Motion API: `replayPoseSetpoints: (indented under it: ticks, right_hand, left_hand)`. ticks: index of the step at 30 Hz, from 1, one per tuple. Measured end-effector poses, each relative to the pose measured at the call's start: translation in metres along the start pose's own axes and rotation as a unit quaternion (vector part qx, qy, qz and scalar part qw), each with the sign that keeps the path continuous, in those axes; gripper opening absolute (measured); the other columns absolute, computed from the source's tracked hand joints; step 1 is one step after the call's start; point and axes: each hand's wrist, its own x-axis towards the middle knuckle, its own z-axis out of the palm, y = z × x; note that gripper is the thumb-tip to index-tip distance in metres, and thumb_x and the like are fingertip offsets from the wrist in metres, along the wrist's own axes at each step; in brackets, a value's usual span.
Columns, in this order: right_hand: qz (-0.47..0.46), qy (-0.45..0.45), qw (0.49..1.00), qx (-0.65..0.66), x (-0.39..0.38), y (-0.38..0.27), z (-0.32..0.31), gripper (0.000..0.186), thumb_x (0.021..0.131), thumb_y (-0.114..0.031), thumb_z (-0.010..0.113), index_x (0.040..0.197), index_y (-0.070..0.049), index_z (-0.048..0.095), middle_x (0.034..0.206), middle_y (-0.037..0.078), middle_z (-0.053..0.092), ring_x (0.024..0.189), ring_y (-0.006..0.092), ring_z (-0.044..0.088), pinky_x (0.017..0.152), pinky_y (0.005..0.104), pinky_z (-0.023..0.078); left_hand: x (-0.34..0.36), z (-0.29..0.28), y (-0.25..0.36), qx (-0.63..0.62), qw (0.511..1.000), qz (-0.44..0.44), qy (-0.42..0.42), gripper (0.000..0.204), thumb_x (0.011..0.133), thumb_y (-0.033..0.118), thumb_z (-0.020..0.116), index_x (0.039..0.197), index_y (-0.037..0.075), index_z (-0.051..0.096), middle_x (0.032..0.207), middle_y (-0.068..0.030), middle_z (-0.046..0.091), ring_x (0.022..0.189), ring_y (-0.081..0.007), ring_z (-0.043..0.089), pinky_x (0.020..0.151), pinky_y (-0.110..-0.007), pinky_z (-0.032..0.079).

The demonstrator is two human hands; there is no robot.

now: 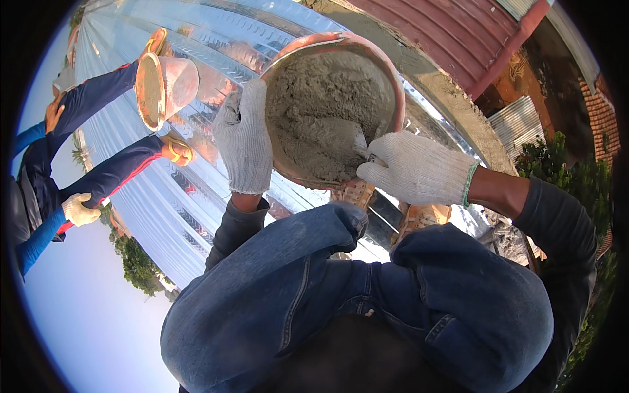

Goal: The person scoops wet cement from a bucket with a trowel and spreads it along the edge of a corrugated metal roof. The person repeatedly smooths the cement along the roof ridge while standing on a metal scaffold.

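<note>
A round reddish bucket (314, 40) of wet grey mortar (321, 88) is right in front of me, above my knees. My left hand (244, 137), in a white knit glove, is closed on the bucket's left rim; its fingertips are partly hidden. At the bucket's lower right, my right hand (419, 168), in a matching glove, is wrapped round the handle end of a trowel (360, 145). The trowel's mortar-coated blade lies in the mix, and its handle is hidden inside the fist.
Shiny corrugated metal roofing (216, 39) slopes off to the left. A co-worker in dark trousers (98, 105) sits there beside a second mortar-smeared bucket (180, 85). Along the right runs a rough cement ledge (452, 98), with a red metal roof (445, 33) and trees (570, 170) beyond.
</note>
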Motion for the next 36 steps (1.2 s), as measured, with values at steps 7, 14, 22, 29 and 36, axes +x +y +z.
replayPoseSetpoints:
  ticks: [7,14,22,29,36]
  right_hand:
    - [0.027,-0.003,0.989,0.146,-0.013,0.010,0.003,0.062,0.116,-0.049,0.056,0.111,0.008,0.079,0.088,0.022,0.077,0.086,0.0313,0.081,0.081,0.0456,0.064]
    - [-0.066,0.147,0.983,0.083,-0.029,0.015,-0.011,0.058,0.116,-0.053,0.058,0.118,0.001,0.082,0.089,0.019,0.078,0.082,0.0295,0.080,0.080,0.0445,0.064]
    - [-0.090,0.352,0.931,0.045,-0.015,0.025,-0.076,0.051,0.112,-0.048,0.068,0.127,-0.001,0.078,0.108,0.027,0.078,0.098,0.0462,0.077,0.085,0.0488,0.060]
    - [-0.060,0.509,0.848,-0.137,0.089,0.024,-0.129,0.046,0.111,-0.040,0.066,0.124,0.003,0.077,0.101,0.029,0.078,0.097,0.0414,0.081,0.090,0.0514,0.062]
    - [0.015,0.365,0.900,-0.237,0.211,0.012,-0.141,0.037,0.105,-0.030,0.063,0.113,0.001,0.082,0.107,0.026,0.083,0.100,0.0437,0.082,0.089,0.0529,0.066]
  left_hand:
    - [0.005,0.009,0.014,0.020,0.999,-0.007,-0.034,0.031,0.115,0.030,0.073,0.117,0.000,0.081,0.096,0.0034,0.067,0.089,-0.0063,0.055,0.080,-0.025,0.046]
    - [0.055,-0.051,-0.038,-0.072,0.995,-0.068,-0.028,0.031,0.116,0.031,0.071,0.127,0.003,0.078,0.115,-0.0010,0.077,0.101,-0.0100,0.071,0.085,-0.028,0.059]
    - [0.078,-0.071,-0.055,-0.042,0.992,-0.109,-0.049,0.042,0.115,0.041,0.071,0.130,0.002,0.079,0.116,-0.0004,0.076,0.103,-0.0097,0.068,0.088,-0.030,0.056]
    - [0.065,-0.050,-0.042,-0.039,0.988,-0.146,-0.028,0.038,0.116,0.038,0.070,0.130,0.004,0.078,0.117,-0.0004,0.077,0.098,-0.0112,0.072,0.083,-0.030,0.059]
    - [0.050,-0.066,-0.053,-0.045,0.987,-0.155,-0.019,0.046,0.117,0.040,0.069,0.136,-0.001,0.077,0.120,-0.0014,0.077,0.105,-0.0096,0.070,0.090,-0.029,0.057]
